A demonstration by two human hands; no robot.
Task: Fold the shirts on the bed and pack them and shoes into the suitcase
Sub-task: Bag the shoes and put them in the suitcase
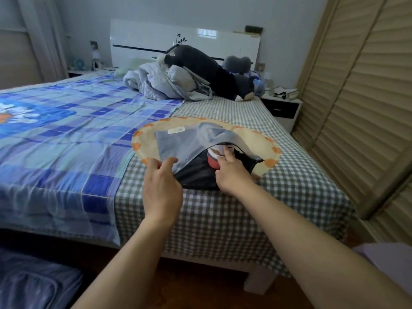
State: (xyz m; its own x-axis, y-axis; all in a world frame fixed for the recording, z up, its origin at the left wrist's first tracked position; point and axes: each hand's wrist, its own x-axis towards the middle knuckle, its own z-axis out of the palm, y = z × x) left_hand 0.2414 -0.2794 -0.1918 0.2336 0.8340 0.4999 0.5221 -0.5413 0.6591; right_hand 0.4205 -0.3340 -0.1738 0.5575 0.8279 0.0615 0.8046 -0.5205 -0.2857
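My left hand pinches the near edge of the suitcase flap, holding up the soft lining and the folded grey shirt just beyond my fingertips. My right hand reaches into the dark opening beside it, fingers curled on a shoe. The shirt looks light and limp, best supported flat from underneath; the shoe seems stiffer, safe to take by its side. Under both hands lies the checked bed, with louvred closet doors well off to the right.
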